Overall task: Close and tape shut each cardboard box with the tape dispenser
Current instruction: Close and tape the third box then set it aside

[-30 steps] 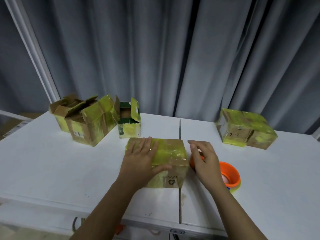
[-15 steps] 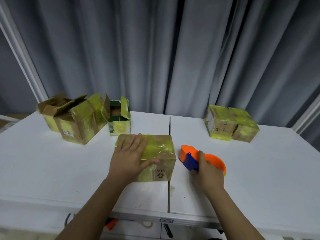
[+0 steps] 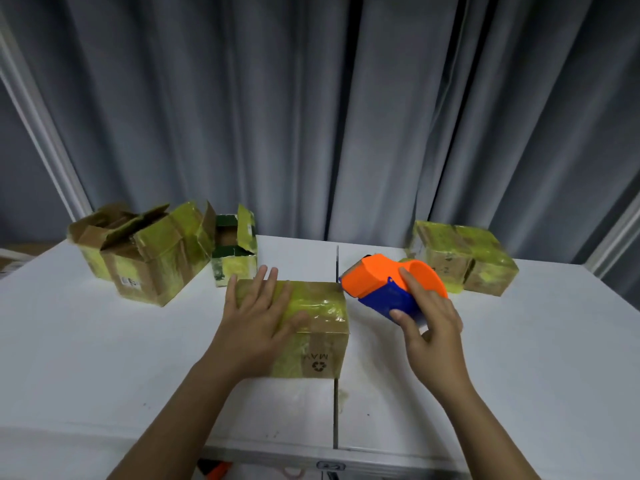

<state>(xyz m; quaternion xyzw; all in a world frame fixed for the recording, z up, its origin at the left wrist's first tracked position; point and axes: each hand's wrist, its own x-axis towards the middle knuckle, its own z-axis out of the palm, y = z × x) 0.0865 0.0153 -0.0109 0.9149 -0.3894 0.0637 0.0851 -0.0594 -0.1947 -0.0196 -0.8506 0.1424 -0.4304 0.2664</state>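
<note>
Now lifted off the white tabletop (image 3: pixel 104 341) where half a second ago resting beside the box: the orange-and-blue plastic tape dispenser (image 3: pixel 388 285), being carried in the air toward the far right corner of the closed brown cardboard box with yellow-green tape (image 3: pixel 322 327); nose pointing left and slightly down, probably so as to be starting a strip at the box's right edge. Right hand (image 3: pixel 433 327) curling round the blue handle, thumb underneath, fingers wrapped over the orange hood; holding firmly rather than pinching. Left hand (image 3: pixel 256 317) lying flat and spread on the left half of the box top, fingers straight, thumb out toward the middle; seemingly pressing the flaps shut and keeping the box from sliding under the pull of the tape; staying where it was earlier. Box sitting near the front of the table, right beside the seam (image 3: pixel 335 403) between the two table halves.

Waiting at the back left: a cluster of open cardboard boxes with raised flaps (image 3: pixel 149 258) and a small open green-and-yellow box (image 3: pixel 235 258), judging by the flaps not yet closed. Standing at the back right, partly behind the dispenser: two closed, taped boxes (image 3: pixel 467 258), apparently finished. Hanging behind everything: grey pleated curtain (image 3: pixel 311 116).
</note>
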